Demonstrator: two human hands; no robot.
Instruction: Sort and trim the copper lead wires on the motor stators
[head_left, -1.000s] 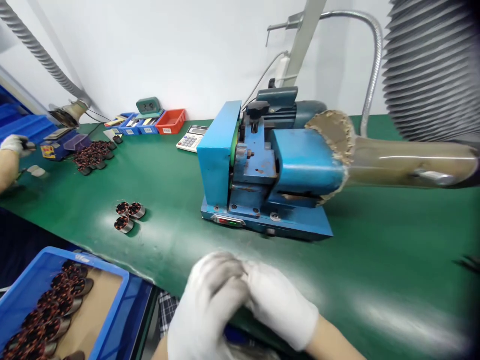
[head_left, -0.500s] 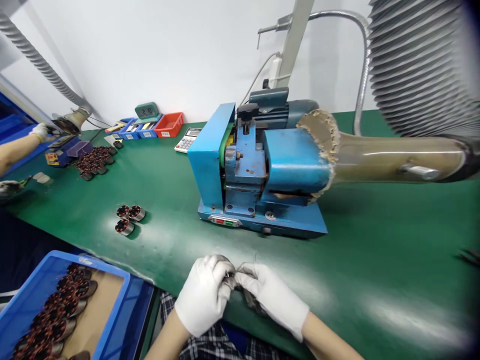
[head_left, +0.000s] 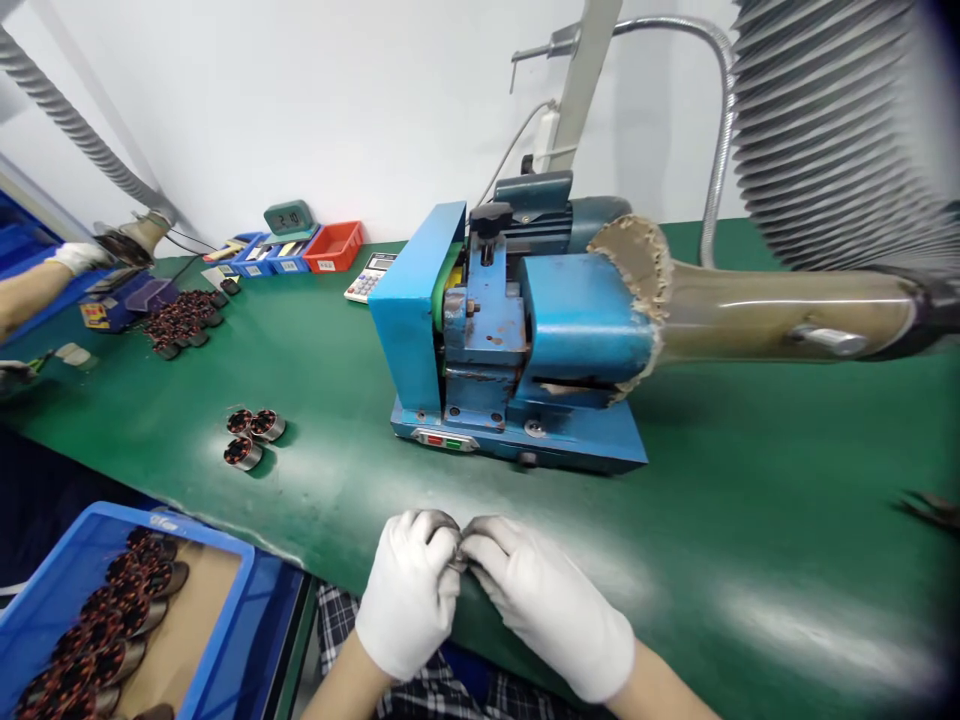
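My left hand [head_left: 411, 590], in a white glove, is closed with its fingers curled inward over the front edge of the bench. My right hand [head_left: 544, 605], gloved too, meets it fingertip to fingertip. Between them shows a sliver of a small metal part [head_left: 458, 562]; the gloves hide most of it, so its kind is unclear. Dark smudges mark the glove fingertips. Beyond my hands stands a blue belt-driven machine [head_left: 487, 350] with red and green buttons. Three copper-wound motor stators [head_left: 244, 453] sit upright on the green bench to the left.
At lower left, a blue tray [head_left: 244, 580] holds rows of stators. Another person's gloved hand [head_left: 81, 257] is at far left, near a stator pile [head_left: 184, 322]. A duct [head_left: 780, 312] extends right from the machine; pliers-like handles [head_left: 930, 508] lie at the right edge.
My right hand has shifted slightly and its fingers have drawn in against the left, covering more of the part. The other person's upper hand has moved right. The view has shifted slightly.
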